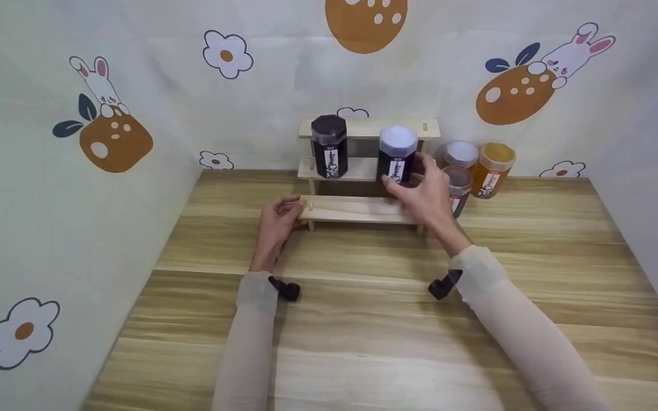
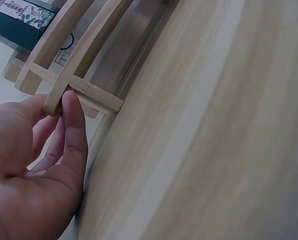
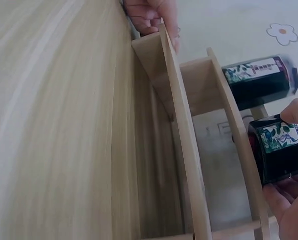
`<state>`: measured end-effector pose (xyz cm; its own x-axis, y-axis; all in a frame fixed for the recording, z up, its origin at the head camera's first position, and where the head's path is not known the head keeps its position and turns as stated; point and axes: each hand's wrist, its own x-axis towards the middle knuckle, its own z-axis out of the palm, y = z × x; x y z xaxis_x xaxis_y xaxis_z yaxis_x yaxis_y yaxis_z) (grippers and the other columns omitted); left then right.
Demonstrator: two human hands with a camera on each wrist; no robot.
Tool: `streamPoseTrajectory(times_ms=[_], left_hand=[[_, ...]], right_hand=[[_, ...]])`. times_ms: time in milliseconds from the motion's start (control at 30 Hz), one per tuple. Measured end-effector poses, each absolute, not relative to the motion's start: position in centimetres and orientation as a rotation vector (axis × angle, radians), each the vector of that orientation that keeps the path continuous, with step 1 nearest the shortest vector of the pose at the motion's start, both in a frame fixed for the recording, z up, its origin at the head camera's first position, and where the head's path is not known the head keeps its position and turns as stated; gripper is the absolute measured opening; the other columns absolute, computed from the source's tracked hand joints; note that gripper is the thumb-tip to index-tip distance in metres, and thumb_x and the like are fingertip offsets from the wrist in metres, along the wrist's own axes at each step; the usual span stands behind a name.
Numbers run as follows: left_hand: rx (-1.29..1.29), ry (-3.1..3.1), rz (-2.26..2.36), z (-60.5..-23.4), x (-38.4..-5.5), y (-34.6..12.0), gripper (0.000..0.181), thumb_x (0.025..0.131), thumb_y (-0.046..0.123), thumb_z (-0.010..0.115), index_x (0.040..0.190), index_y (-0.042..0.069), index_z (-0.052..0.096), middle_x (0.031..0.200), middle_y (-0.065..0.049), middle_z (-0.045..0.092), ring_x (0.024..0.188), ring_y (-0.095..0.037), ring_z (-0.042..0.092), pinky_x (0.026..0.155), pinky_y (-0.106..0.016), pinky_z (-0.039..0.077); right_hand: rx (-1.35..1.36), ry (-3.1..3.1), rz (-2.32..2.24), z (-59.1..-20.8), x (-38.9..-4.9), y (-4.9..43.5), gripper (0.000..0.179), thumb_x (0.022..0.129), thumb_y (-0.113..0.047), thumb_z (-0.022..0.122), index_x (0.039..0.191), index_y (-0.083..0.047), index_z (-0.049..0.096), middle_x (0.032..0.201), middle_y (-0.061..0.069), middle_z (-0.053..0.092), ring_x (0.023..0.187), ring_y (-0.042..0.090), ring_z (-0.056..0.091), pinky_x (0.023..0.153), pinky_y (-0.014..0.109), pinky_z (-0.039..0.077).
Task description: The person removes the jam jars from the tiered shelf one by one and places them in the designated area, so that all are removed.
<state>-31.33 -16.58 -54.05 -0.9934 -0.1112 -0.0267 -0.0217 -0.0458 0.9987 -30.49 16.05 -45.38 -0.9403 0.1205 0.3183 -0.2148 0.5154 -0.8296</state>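
Note:
A small three-tier wooden rack [image 1: 357, 209] stands against the back wall. My left hand [image 1: 276, 225] pinches the left end of its lowest board between thumb and fingers, as the left wrist view [image 2: 44, 165] shows close up. My right hand [image 1: 430, 197] grips a dark jar with a white lid [image 1: 397, 151] around its sides, at the right part of the middle board. In the right wrist view the base of this jar [image 3: 278, 150] is right at the board's edge. Left of it on the same board stands a dark-lidded jar [image 1: 329, 147], upright.
Right of the rack, several jars stand on the wood-grain table [image 1: 363, 342]: an orange jar [image 1: 493, 171], a white-lidded jar [image 1: 460, 153] and a brown-lidded jar [image 1: 458, 181] partly behind my right hand. Patterned walls [image 1: 283, 114] enclose the back and sides.

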Motion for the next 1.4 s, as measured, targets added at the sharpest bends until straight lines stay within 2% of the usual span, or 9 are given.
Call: streamPoseTrajectory(times_ms=[300,433,533,700,1000,1167,1400], left_hand=[[0.163,-2.169,-2.193,-53.9,-31.2,-16.8,0.030,0.103,0.011,0.073,0.132,0.002,0.071,0.117,-0.014,0.073,0.101,-0.018,0.071,0.080,-0.027,0.068],[0.141,-2.158,-2.198,-53.9,-31.3,-16.8,0.031,0.103,0.011,0.073,0.133,0.002,0.071,0.118,-0.015,0.073,0.099,-0.016,0.071,0.080,-0.026,0.068],[0.128,-2.125,-2.214,-54.0,-31.3,-16.8,0.030,0.102,0.011,0.074,0.131,0.002,0.072,0.117,-0.017,0.074,0.093,-0.016,0.073,0.078,-0.026,0.068],[0.105,-2.120,-2.221,-54.2,-31.3,-16.6,0.031,0.103,0.012,0.075,0.132,0.001,0.072,0.118,-0.018,0.075,0.094,-0.016,0.074,0.077,-0.026,0.068],[0.111,-2.139,-2.205,-54.1,-31.1,-16.8,0.031,0.104,0.013,0.074,0.134,0.003,0.072,0.112,-0.011,0.075,0.094,-0.014,0.072,0.077,-0.025,0.067],[0.108,-2.146,-2.196,-54.1,-31.1,-16.9,0.031,0.104,0.014,0.074,0.133,0.003,0.072,0.110,-0.010,0.075,0.093,-0.013,0.072,0.077,-0.025,0.068],[0.079,-2.124,-2.218,-54.2,-31.2,-16.8,0.030,0.105,0.012,0.073,0.133,0.002,0.072,0.109,-0.009,0.076,0.091,-0.013,0.073,0.076,-0.026,0.068]], right_hand=[[-0.015,-2.298,1.490,-44.6,-29.2,20.3,0.079,0.085,-0.042,0.093,0.144,-0.004,0.059,0.138,0.019,0.070,0.128,0.029,0.067,0.113,0.045,0.058],[-0.076,-2.231,1.565,-43.9,-28.4,22.6,0.079,0.085,-0.041,0.094,0.146,-0.007,0.058,0.140,0.016,0.069,0.129,0.025,0.066,0.115,0.043,0.057],[-0.112,-2.157,1.665,-43.8,-27.8,24.4,0.078,0.086,-0.035,0.094,0.149,-0.008,0.056,0.143,0.015,0.067,0.132,0.024,0.065,0.115,0.038,0.058],[-0.168,-2.091,1.700,-43.9,-27.0,27.6,0.074,0.088,-0.029,0.094,0.149,-0.010,0.057,0.143,0.014,0.065,0.131,0.023,0.065,0.112,0.032,0.060],[-0.313,-2.182,1.577,-45.1,-25.7,32.6,0.071,0.090,-0.032,0.090,0.148,-0.010,0.056,0.140,0.004,0.063,0.128,0.016,0.063,0.116,0.030,0.056],[-0.333,-2.352,1.491,-46.2,-25.2,34.4,0.079,0.092,-0.033,0.088,0.156,-0.008,0.049,0.149,0.011,0.061,0.132,0.020,0.061,0.119,0.036,0.054],[-0.270,-2.584,1.441,-48.0,-25.5,35.4,0.099,0.091,-0.034,0.090,0.164,0.001,0.034,0.158,0.028,0.054,0.143,0.040,0.055,0.124,0.056,0.048]])
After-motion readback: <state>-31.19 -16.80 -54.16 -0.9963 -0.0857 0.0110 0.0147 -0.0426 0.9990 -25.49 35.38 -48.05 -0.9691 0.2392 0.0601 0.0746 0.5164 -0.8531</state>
